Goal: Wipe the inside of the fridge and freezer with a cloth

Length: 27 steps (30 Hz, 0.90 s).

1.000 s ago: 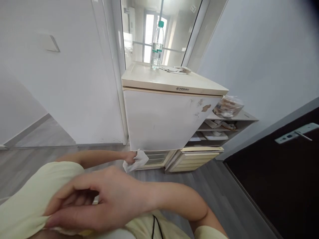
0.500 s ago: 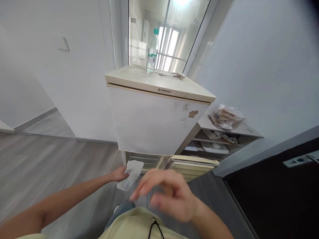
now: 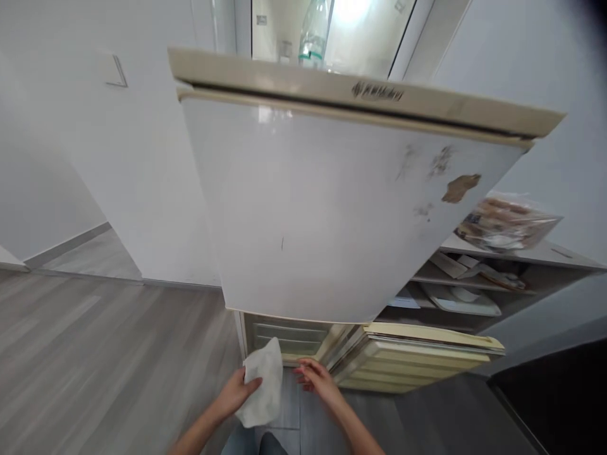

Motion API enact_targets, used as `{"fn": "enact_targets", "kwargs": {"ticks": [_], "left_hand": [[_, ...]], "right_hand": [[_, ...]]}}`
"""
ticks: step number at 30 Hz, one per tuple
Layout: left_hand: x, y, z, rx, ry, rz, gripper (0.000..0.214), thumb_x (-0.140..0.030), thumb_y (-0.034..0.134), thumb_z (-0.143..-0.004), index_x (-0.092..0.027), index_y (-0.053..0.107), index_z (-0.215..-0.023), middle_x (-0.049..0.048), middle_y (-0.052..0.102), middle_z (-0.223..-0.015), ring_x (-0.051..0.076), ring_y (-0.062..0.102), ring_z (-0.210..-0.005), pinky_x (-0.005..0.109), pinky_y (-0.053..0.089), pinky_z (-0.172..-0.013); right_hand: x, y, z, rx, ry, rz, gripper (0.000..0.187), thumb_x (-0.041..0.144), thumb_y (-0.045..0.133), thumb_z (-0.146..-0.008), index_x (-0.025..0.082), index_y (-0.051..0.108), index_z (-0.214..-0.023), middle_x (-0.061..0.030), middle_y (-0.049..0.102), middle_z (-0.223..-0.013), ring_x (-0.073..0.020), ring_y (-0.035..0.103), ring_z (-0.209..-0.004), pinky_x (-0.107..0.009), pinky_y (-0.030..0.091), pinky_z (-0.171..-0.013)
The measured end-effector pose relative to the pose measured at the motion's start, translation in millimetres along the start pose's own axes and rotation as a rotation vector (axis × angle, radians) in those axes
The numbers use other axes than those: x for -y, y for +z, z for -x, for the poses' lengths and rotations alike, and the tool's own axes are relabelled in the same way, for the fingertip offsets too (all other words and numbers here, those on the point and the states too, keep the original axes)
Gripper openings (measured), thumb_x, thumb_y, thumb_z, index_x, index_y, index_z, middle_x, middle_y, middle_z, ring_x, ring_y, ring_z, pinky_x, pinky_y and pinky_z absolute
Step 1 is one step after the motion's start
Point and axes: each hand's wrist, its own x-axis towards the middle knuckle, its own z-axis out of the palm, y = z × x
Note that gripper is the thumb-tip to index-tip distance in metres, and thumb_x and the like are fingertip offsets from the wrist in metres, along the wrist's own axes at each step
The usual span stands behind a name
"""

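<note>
While the left hand (image 3: 239, 388) keeps a narrow grip on the white cloth (image 3: 265, 382), the right hand (image 3: 317, 379) beside it looks empty, loosely spread; rightward, the lower door (image 3: 412, 365) already stands open, the compartment (image 3: 284, 338) ahead seemingly untouched.

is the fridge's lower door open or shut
Open: the lower door stands swung out to the right, its ribbed inner side showing.

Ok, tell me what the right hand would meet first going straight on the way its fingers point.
Probably the white cloth held in the left hand; the right hand points leftward at it, though one view leaves depth unclear.
</note>
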Motion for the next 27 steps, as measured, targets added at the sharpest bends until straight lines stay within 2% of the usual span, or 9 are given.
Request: {"fn": "enact_targets", "kwargs": {"ticks": [2,5,7,9,12,15,17,21,27], "left_hand": [[20,13.9,-24,0.044,0.038,0.095,0.057,-0.064,0.053,-0.062,-0.022,0.065,-0.100,0.0062,0.075,-0.107,0.030,0.067,-0.100,0.038,0.057,-0.086],[52,26.8,-62,0.098,0.097,0.176,0.060,-0.063,0.057,-0.064,-0.018,0.065,-0.104,0.0068,0.076,-0.104,0.029,0.068,-0.098,0.037,0.057,-0.085],[75,30.0,-92,0.106,0.150,0.170,0.058,-0.061,0.060,-0.066,-0.017,0.065,-0.103,0.0073,0.076,-0.103,0.028,0.069,-0.096,0.036,0.056,-0.082],[97,30.3,-128,0.070,0.222,0.136,0.053,-0.058,0.061,-0.068,-0.016,0.066,-0.101,0.0081,0.076,-0.102,0.027,0.068,-0.094,0.036,0.056,-0.081],[123,27.0,-192,-0.124,0.320,0.078,0.051,-0.053,0.059,-0.070,-0.016,0.061,-0.105,0.0126,0.072,-0.109,0.026,0.066,-0.098,0.037,0.052,-0.085],[139,20.8,-252,-0.366,0.352,0.043,0.049,-0.053,0.051,-0.076,-0.015,0.058,-0.106,0.0166,0.068,-0.112,0.027,0.064,-0.100,0.038,0.049,-0.085],[145,16.5,-279,-0.443,0.358,0.026,0.044,-0.055,0.047,-0.078,-0.017,0.063,-0.092,0.0138,0.072,-0.097,0.026,0.065,-0.089,0.037,0.047,-0.079],[150,10.9,-294,-0.494,0.376,0.003,0.049,-0.058,0.037,-0.082,-0.020,0.066,-0.072,0.0086,0.073,-0.080,0.024,0.066,-0.079,0.035,0.044,-0.075],[145,12.8,-287,-0.549,0.343,0.016,0.043,-0.051,0.042,-0.084,-0.020,0.065,-0.066,0.0080,0.072,-0.076,0.023,0.063,-0.075,0.036,0.041,-0.075]], "right_hand": [[-31,10,-32,0.094,0.059,-0.108,0.056,0.065,0.074,-0.060,0.023,0.069,-0.097,-0.0062,0.070,-0.098,-0.0217,0.066,-0.088,-0.032,0.048,-0.077],[-71,21,-71,0.271,0.132,-0.257,0.051,0.066,0.067,-0.068,0.019,0.071,-0.088,-0.0081,0.070,-0.092,-0.0248,0.066,-0.091,-0.033,0.050,-0.078],[-98,20,-96,0.276,0.118,-0.334,0.048,0.061,0.071,-0.067,0.018,0.070,-0.085,-0.0087,0.070,-0.088,-0.0253,0.066,-0.089,-0.035,0.051,-0.078],[-124,12,-125,0.208,0.051,-0.391,0.042,0.051,0.077,-0.065,0.017,0.069,-0.088,-0.0079,0.071,-0.086,-0.0238,0.066,-0.087,-0.034,0.051,-0.079],[-152,-15,-179,0.006,-0.086,-0.402,0.040,0.035,0.083,-0.056,0.018,0.067,-0.089,-0.0044,0.072,-0.081,-0.0211,0.067,-0.079,-0.030,0.051,-0.073],[-159,-48,-237,-0.250,-0.193,-0.357,0.037,0.027,0.079,-0.047,0.019,0.065,-0.080,-0.0007,0.070,-0.071,-0.0192,0.064,-0.066,-0.028,0.048,-0.062],[-157,-68,-269,-0.355,-0.231,-0.309,0.028,0.027,0.073,-0.046,0.019,0.062,-0.071,0.0009,0.067,-0.062,-0.0174,0.060,-0.058,-0.026,0.045,-0.055],[-153,-89,-300,-0.408,-0.231,-0.217,0.013,0.021,0.064,-0.046,0.017,0.057,-0.057,0.0041,0.056,-0.048,-0.0124,0.049,-0.046,-0.023,0.034,-0.045],[-148,-92,-297,-0.380,-0.160,-0.133,0.009,0.012,0.062,-0.047,0.015,0.057,-0.054,0.0049,0.052,-0.045,-0.0104,0.045,-0.043,-0.022,0.027,-0.041]]}}
